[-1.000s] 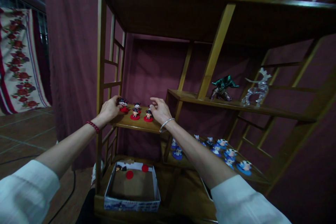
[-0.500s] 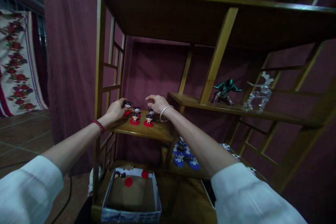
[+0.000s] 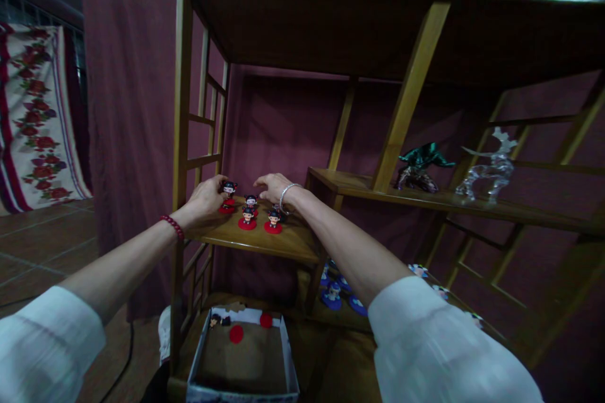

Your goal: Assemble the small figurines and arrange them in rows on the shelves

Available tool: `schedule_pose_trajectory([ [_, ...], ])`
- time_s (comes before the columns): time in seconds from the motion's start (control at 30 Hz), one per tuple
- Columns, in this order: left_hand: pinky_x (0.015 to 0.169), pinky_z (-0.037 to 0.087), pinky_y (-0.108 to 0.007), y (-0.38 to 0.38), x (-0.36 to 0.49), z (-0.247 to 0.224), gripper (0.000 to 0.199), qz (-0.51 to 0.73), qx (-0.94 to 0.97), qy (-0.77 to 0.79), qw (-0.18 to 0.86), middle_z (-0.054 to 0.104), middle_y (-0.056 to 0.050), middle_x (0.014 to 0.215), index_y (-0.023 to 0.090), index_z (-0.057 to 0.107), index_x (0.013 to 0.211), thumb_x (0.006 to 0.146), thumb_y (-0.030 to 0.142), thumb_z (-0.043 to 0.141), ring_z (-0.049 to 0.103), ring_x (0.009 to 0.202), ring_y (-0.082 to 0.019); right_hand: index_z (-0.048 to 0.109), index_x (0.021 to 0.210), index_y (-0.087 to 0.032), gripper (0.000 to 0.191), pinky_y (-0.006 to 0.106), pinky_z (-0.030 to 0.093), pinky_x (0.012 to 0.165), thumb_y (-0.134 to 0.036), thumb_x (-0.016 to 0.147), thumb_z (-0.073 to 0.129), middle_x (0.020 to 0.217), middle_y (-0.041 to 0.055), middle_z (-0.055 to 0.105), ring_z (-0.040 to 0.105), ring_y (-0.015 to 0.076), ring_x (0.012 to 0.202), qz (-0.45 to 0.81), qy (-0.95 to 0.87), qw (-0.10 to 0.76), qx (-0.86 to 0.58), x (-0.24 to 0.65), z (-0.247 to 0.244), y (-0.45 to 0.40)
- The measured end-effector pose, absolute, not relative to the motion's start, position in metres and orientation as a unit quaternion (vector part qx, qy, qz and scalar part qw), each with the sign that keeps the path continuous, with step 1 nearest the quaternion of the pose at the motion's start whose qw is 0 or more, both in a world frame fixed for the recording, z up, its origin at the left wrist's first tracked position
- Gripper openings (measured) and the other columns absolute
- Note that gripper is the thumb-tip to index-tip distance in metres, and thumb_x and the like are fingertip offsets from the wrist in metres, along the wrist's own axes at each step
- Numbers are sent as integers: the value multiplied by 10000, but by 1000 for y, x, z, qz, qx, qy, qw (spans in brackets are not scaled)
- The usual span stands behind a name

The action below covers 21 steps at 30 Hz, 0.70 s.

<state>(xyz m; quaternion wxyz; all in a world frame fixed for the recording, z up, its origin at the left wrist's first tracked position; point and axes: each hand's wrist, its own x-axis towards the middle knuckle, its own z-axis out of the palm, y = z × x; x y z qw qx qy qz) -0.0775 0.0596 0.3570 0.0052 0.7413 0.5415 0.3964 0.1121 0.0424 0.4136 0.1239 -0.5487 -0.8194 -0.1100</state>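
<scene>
My left hand is closed on a small black-haired figurine with a red base, at the left of the small wooden shelf. Beside it stand several similar figurines on red discs, among them one at the front left and one at the front right. My right hand hovers behind and above these, its fingers apart and curved, with nothing visible in them. It partly hides a figurine at the back right.
Below, a shallow cardboard box holds red discs and a loose figurine. Blue-based figurines stand on a lower shelf at right. A green-topped ornament and a clear deer figure stand on the right shelf.
My right hand has shifted slightly left over the figurines. My left hand stays on the same figurine. The camera view has turned a little to the left.
</scene>
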Motion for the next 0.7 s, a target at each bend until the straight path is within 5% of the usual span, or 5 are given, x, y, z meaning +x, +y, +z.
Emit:
schedule_pose_trajectory([
  [0.7,667,436,-224,37,-83,359,395,373,739,560,-17,644,-64,965,186,501,1129,737,228,504,603,839,-183,593,1069,-242,456,153,422,650,-248,620,669,972,-16,659,599,138,865,-63,-884,44,-461,56,408,86],
])
